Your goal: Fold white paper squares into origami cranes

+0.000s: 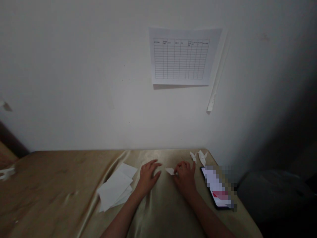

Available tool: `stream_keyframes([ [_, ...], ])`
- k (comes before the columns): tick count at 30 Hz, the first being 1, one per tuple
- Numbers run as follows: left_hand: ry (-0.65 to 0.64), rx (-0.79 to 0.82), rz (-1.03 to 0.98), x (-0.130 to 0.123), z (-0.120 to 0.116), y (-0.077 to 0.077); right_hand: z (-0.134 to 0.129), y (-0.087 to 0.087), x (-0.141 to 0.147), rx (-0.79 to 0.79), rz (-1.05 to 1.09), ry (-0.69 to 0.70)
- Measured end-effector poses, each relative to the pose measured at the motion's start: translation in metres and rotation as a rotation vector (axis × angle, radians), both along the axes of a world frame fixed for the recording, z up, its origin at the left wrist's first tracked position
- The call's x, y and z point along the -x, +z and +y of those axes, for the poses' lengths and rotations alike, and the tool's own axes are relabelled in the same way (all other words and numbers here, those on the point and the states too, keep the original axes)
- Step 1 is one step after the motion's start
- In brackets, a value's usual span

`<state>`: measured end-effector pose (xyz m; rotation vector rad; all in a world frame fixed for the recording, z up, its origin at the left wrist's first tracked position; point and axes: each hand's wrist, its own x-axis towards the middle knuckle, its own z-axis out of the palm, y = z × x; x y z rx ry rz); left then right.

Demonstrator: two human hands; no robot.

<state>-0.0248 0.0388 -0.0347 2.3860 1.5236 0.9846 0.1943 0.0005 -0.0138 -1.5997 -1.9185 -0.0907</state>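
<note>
A small piece of folded white paper (170, 171) lies on the cloth, its pointed end showing. My right hand (184, 177) is over its right part with fingers curled and pressed onto it, hiding the rest of the fold. To the left, my left hand (148, 173) rests palm down near the cloth, thumb and fingers apart, with nothing in it. Several loose white paper sheets (116, 186) overlap in a pile beyond my left wrist. Two little folded paper figures (202, 157) with pointed tips sit past my right hand, by the far right corner.
A smartphone (215, 188) with its screen lit lies right of my right forearm, partly pixelated. Shiny gold-brown cloth (61, 185) covers the table, with wrinkles. Behind it rises a white wall with a printed table sheet (182, 59). Something white (7, 173) is at the far left edge.
</note>
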Motion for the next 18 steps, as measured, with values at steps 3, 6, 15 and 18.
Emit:
stream_keyframes([
  [3,0.002,0.025,0.035,-0.001,-0.003,0.000,0.002,-0.003,-0.002,0.049,-0.024,0.105],
  [6,0.005,0.060,0.070,-0.002,-0.006,0.004,0.004,-0.007,-0.002,0.093,-0.010,0.203],
  [15,0.040,0.198,0.182,-0.007,-0.018,0.017,0.002,-0.010,0.000,0.235,0.040,0.338],
  [18,0.063,0.240,0.225,-0.008,-0.021,0.019,0.003,-0.010,0.001,0.289,0.043,0.351],
])
